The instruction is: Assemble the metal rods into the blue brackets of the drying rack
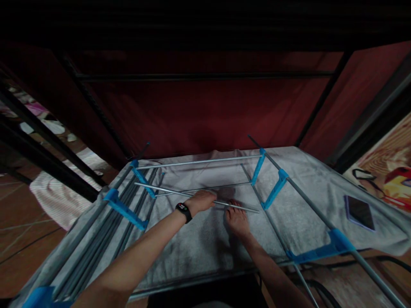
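Note:
My left hand [203,202], with a black fitness band [184,211] on its wrist, is closed around a thin silver metal tube [167,190]. The tube slants down to the right across the middle of a partly assembled frame. My right hand [238,219] rests palm down near the tube's right end. Its fingers look stretched out, and the tube crosses them. Around both hands stand grey tubes joined by blue plastic connectors [274,190]. A long crossbar [205,161] spans the far side. Several loose grey tubes [105,233] lie together inside the left side.
A grey cloth [205,239] covers the surface under the frame. On its right part lies a phone [359,212]. Dark red panels [208,111] with black metal bars rise behind. A striped cloth [61,192] hangs at left, and a red and yellow package [400,186] sits at far right.

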`<state>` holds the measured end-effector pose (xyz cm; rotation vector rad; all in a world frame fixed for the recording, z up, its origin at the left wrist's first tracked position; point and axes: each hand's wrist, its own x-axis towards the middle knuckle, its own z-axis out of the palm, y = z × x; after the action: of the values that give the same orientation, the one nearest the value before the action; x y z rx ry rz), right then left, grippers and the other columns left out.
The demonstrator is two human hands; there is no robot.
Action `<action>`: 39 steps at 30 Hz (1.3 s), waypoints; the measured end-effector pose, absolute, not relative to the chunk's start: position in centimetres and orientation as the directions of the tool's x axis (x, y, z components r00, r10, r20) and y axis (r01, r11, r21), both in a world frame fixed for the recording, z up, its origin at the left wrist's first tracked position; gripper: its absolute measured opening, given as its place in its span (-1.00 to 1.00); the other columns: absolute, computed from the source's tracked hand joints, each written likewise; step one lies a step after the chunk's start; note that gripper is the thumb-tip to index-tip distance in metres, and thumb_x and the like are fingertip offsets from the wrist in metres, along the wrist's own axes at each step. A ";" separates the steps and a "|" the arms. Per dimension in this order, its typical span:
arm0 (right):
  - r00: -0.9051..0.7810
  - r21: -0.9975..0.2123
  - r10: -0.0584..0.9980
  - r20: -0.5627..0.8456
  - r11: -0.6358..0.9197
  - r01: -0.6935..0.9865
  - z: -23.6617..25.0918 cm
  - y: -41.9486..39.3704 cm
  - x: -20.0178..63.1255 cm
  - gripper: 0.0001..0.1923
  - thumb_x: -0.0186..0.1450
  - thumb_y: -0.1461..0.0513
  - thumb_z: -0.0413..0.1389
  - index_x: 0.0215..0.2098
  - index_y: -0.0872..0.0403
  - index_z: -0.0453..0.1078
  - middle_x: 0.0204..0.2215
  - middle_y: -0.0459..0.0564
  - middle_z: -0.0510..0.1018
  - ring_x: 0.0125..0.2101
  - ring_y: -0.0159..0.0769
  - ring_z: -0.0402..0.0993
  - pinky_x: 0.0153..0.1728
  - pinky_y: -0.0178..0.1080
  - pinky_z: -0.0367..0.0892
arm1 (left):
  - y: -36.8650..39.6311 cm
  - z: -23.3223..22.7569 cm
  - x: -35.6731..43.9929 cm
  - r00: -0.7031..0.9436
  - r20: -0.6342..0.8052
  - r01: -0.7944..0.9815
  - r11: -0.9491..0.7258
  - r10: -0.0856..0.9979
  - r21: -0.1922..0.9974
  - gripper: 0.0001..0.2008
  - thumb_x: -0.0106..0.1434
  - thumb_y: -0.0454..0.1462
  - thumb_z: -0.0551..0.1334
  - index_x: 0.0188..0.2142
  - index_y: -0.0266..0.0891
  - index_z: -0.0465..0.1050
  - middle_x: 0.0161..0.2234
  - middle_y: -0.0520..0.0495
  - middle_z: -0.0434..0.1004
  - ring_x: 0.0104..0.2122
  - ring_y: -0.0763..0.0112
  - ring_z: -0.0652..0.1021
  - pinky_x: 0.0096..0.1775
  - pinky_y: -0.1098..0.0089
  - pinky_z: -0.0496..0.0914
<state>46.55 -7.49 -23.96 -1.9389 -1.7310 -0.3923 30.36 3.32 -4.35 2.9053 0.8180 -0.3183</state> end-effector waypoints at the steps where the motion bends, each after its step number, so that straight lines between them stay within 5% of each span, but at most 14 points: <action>1: 0.143 -0.175 0.837 0.527 -0.058 0.983 -24.0 -7.5 46.6 -0.57 0.45 0.20 -0.11 0.18 0.18 0.36 0.14 0.25 0.46 0.20 -0.07 0.29 0.20 0.00 0.18 | 3.0 -4.9 30.7 0.844 -0.213 0.516 -0.854 0.493 0.067 -0.83 0.33 -0.24 0.18 -0.17 -0.20 0.54 -0.13 -0.13 0.63 -0.09 0.19 0.59 -0.09 0.31 0.41; 10: 0.107 -0.143 0.880 0.462 -0.045 0.989 -24.6 -7.6 47.2 -0.55 0.44 0.21 -0.13 0.20 0.20 0.32 0.19 0.27 0.41 0.23 -0.05 0.26 0.19 0.01 0.16 | 1.1 -8.7 31.0 0.845 -0.061 0.535 -0.833 0.532 0.140 -0.69 0.35 -0.42 0.00 -0.09 -0.29 0.49 -0.07 -0.21 0.59 -0.08 0.20 0.58 -0.03 0.24 0.41; 23: 0.063 -0.161 0.899 0.432 0.008 0.987 -24.9 -7.7 47.8 -0.54 0.42 0.22 -0.12 0.23 0.17 0.30 0.19 0.27 0.39 0.22 0.03 0.26 0.18 0.09 0.17 | -2.6 -9.2 29.0 0.807 0.075 0.569 -0.805 0.586 0.168 -0.59 0.37 -0.44 -0.03 0.14 -0.15 0.32 -0.06 -0.12 0.53 -0.09 0.28 0.54 0.01 0.25 0.36; 39: 0.093 -0.160 0.902 0.421 -0.027 0.987 -24.7 -7.4 47.7 -0.56 0.42 0.21 -0.13 0.18 0.21 0.31 0.16 0.25 0.39 0.21 -0.04 0.22 0.21 0.02 0.15 | -0.8 -10.2 28.5 0.750 0.144 0.616 -0.760 0.646 0.205 -0.52 0.31 -0.49 0.01 0.19 -0.23 0.29 0.04 -0.16 0.49 0.04 0.24 0.47 0.16 0.20 0.28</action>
<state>47.71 -7.36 -24.68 -1.9749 -1.8532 -0.2826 28.55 -0.83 -10.23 2.8012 1.0167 0.3108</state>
